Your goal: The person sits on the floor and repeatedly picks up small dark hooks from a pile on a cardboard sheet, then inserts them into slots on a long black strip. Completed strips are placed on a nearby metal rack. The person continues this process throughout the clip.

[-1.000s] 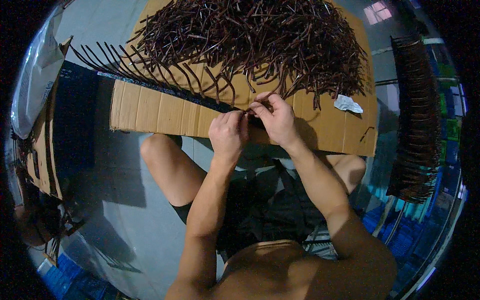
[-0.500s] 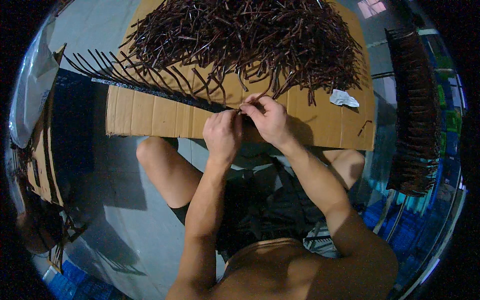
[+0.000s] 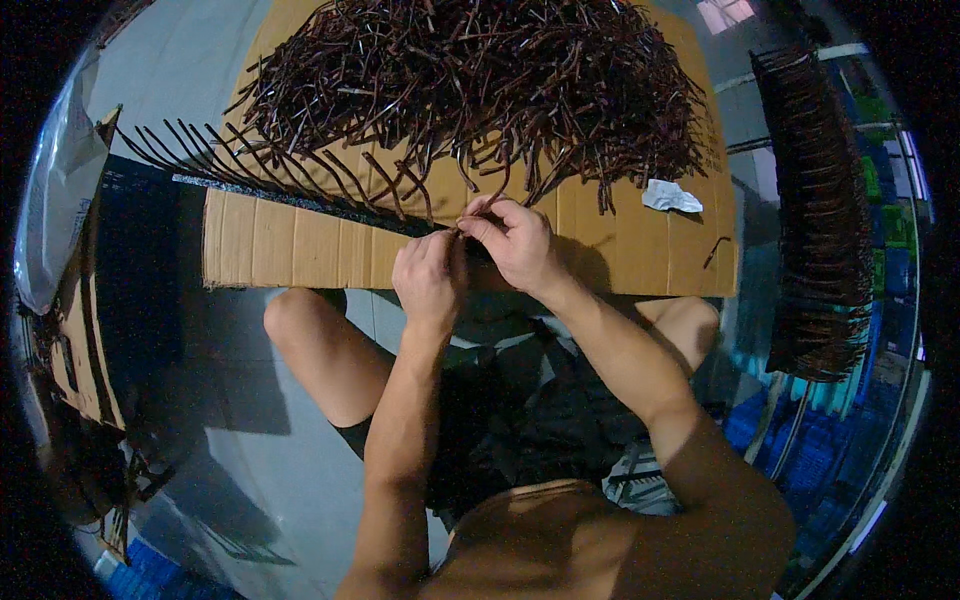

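Observation:
A dark, narrow bar (image 3: 310, 205) lies slantwise over the cardboard, with a row of curved brown strips standing up along it. My left hand (image 3: 430, 278) is closed at the bar's near right end, fingertips pinched together there. Right beside it, my right hand (image 3: 517, 248) pinches a thin brown strip (image 3: 504, 178) that sticks up past the fingers. The fingertips of both hands meet, and they hide where strip and bar come together. Beyond the hands spreads a large tangled heap of brown strips (image 3: 480, 90).
Flattened cardboard (image 3: 640, 255) bears the heap, a crumpled white paper scrap (image 3: 672, 196) and one loose bent strip (image 3: 714, 252). On the right hangs a long dense row of dark strips (image 3: 815, 220). At far left is a clear plastic bag (image 3: 52, 220) beside more cardboard.
The whole view has shifted slightly, so most things sit a little further left. Both hands keep their pinch at the bar's end, with little visible movement.

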`<control>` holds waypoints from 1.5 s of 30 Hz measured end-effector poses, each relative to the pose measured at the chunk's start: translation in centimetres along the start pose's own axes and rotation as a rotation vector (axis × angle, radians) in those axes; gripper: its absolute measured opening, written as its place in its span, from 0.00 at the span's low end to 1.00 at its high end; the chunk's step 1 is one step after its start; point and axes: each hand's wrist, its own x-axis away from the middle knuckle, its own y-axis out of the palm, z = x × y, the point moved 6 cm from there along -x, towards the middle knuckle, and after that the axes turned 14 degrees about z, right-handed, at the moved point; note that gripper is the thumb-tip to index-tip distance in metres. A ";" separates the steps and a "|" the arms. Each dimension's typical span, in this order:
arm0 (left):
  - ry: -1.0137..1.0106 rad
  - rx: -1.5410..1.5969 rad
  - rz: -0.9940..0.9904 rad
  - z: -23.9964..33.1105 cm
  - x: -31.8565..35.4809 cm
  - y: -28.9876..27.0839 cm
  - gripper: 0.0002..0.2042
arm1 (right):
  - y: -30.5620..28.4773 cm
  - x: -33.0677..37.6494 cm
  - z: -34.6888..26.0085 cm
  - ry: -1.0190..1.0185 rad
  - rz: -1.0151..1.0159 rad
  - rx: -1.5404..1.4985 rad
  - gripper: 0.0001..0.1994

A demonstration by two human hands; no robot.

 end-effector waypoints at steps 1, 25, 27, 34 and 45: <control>0.007 -0.005 -0.007 -0.1 0.0 0.0 0.04 | 0.1 0.0 -0.1 -0.010 -0.009 0.015 0.05; -0.017 0.021 -0.039 -0.5 0.0 0.2 0.04 | -0.6 -0.1 0.7 0.091 -0.032 -0.088 0.04; -0.022 0.027 -0.036 -0.4 0.0 0.2 0.04 | -0.6 0.0 0.3 0.052 -0.020 -0.049 0.04; -0.080 0.023 -0.100 -0.6 0.2 0.0 0.07 | -0.3 0.2 -1.8 -0.060 -0.036 0.116 0.06; -0.087 -0.151 0.046 -2.3 -0.1 -1.0 0.06 | -1.5 -3.8 1.0 0.100 -0.197 -0.006 0.12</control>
